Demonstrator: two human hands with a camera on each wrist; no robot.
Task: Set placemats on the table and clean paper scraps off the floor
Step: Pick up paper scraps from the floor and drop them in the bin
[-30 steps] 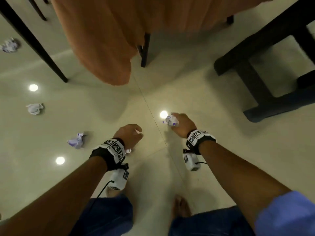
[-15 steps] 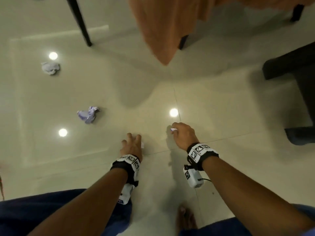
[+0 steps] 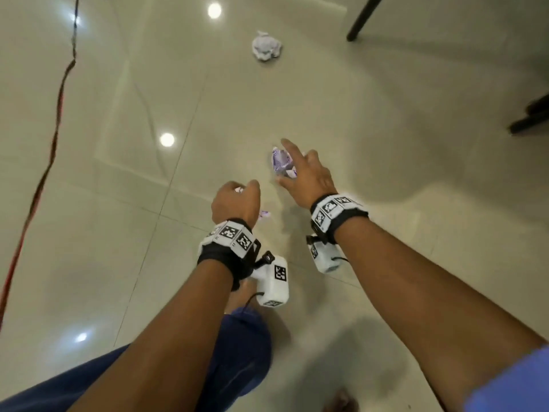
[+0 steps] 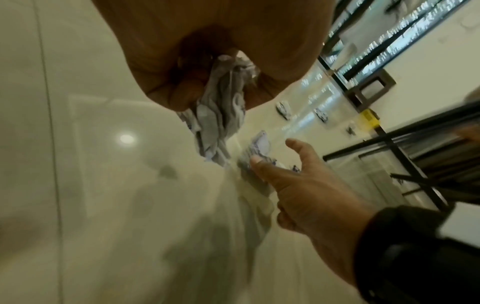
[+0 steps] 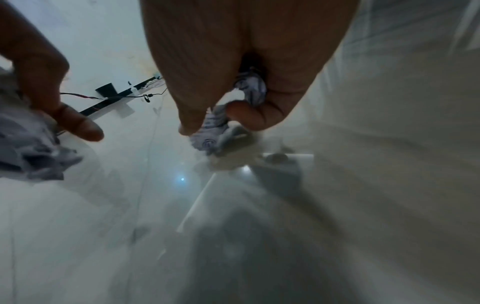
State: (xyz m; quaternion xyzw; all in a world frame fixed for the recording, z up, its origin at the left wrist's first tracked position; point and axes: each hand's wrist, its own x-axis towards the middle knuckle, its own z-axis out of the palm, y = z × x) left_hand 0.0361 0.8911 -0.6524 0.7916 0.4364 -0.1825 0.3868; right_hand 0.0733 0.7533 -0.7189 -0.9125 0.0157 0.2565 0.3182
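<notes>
My left hand [image 3: 234, 200] is a fist around crumpled grey-white paper scraps [image 4: 221, 107], which hang out below the fingers. My right hand [image 3: 306, 176] keeps a small scrap [image 5: 250, 90] tucked under curled fingers. Its thumb and forefinger [image 4: 293, 144] are spread around a purple-printed scrap [image 3: 279, 160] low over the tiled floor [image 3: 356, 129]. I cannot tell whether that scrap still touches the floor. Farther ahead a white crumpled scrap [image 3: 266, 49] lies alone on the tiles. No placemat is in view.
A red and black cable [image 3: 44, 162] runs along the floor at the left. A dark furniture leg [image 3: 362, 19] stands at the top right, and more dark furniture [image 3: 531, 114] sits at the right edge. My knee in blue trousers [image 3: 243, 352] and a bare foot [image 3: 341, 399] are below the arms.
The view has swung left and the orange tablecloth has left it. Both hands moved left to the purple scrap. The right thumb and forefinger have spread out.
</notes>
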